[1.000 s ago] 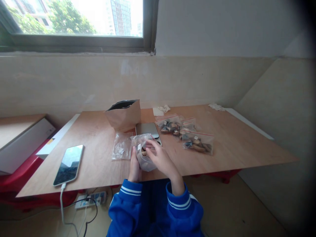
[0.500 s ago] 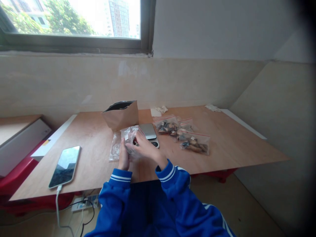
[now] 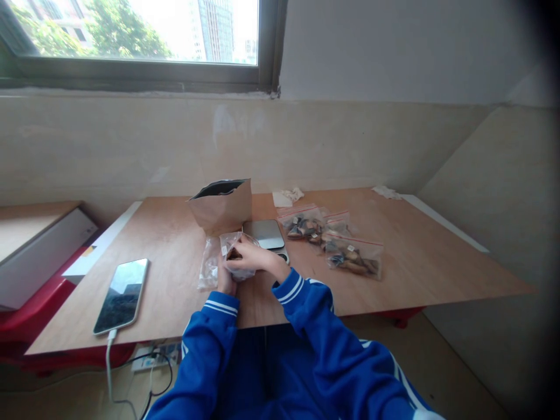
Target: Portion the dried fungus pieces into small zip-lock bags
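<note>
My left hand point(image 3: 226, 279) is wrapped round a small clear plastic bag point(image 3: 226, 240) with a white label, holding it up over the table. My right hand point(image 3: 249, 256) is bent into the mouth of that bag, its fingers closed round brown dried pieces point(image 3: 235, 255). Part of the fingertips is hidden by the plastic. Other clear plastic bags point(image 3: 208, 265) lie flat just left of my left hand. Behind my right hand is a kitchen scale point(image 3: 268, 233) with a metal top. An open brown paper pouch point(image 3: 223, 210) stands behind the bags.
Several red-striped zip bags filled with brown dried pieces point(image 3: 354, 259) lie right of the scale. A phone point(image 3: 122, 296) on a charging cable point(image 3: 109, 361) rests at the table's left. Crumpled white tissue point(image 3: 292, 195) is at the back edge of the wooden table point(image 3: 429, 245).
My right hand has tipped further down into the bag, and brown pieces show at its fingers. The bag has lowered slightly. The view has shifted a little.
</note>
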